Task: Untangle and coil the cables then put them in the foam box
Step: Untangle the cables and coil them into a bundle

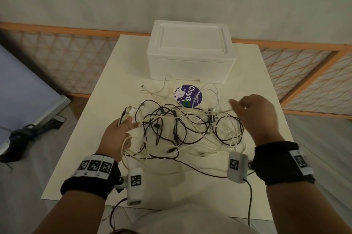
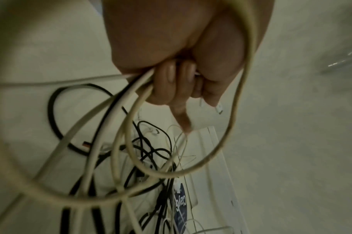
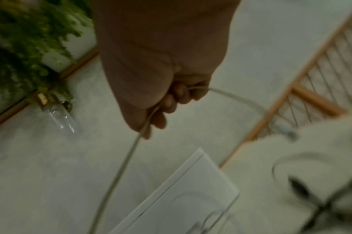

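Note:
A tangle of black and white cables [image 1: 182,127] lies in the middle of the white table [image 1: 80,149]. My left hand [image 1: 122,129] grips a bundle of white cable loops [image 2: 131,142] at the tangle's left side, with plug ends sticking out past the fingers. My right hand [image 1: 253,111] hovers over the tangle's right side and pinches a thin white cable [image 3: 131,150] that runs back into the pile. The white foam box [image 1: 190,52] stands behind the cables with its lid on.
A round purple sticker [image 1: 188,96] lies on the table between the box and the cables. An orange lattice fence [image 1: 66,62] runs behind the table. A plant [image 3: 30,31] and a clear glass bulb [image 3: 58,117] show in the right wrist view.

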`<state>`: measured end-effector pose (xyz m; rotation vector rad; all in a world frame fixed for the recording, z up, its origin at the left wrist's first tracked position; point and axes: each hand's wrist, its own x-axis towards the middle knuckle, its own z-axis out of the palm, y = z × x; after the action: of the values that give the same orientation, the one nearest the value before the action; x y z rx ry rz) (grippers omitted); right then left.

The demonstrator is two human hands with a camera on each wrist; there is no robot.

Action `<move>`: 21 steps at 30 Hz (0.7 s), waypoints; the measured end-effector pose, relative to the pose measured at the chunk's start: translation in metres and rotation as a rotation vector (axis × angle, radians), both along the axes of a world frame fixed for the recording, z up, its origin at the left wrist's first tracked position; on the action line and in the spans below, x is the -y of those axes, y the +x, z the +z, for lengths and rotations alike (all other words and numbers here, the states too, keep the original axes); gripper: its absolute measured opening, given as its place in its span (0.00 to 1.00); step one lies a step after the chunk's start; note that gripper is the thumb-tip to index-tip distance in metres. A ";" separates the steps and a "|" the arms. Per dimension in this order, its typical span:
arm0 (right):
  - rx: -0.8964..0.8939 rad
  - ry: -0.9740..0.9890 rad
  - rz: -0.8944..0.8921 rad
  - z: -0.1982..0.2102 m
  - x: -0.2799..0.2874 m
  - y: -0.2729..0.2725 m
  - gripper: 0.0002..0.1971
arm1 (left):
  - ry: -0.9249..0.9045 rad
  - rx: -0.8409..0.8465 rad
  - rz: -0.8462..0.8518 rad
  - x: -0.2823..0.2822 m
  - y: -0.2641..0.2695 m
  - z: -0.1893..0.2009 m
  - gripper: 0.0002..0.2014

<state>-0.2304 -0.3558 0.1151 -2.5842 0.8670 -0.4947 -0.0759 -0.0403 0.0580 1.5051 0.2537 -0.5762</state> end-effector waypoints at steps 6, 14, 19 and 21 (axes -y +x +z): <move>-0.238 -0.232 -0.221 0.024 0.021 -0.029 0.23 | -0.212 0.003 -0.005 0.017 -0.011 0.018 0.10; -0.372 0.502 0.677 -0.005 -0.136 0.035 0.32 | -0.412 0.053 -0.255 0.078 -0.054 0.048 0.21; -0.533 0.209 0.727 -0.016 -0.119 0.010 0.10 | -0.542 -0.093 0.003 0.050 -0.034 0.038 0.21; -0.565 0.034 0.656 -0.016 -0.103 -0.004 0.07 | -0.551 -0.115 0.131 0.031 -0.021 0.032 0.23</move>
<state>-0.2341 -0.2530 0.0988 -2.7938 0.1179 0.4463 -0.0965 -0.0716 0.0899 0.9186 0.2548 -0.5717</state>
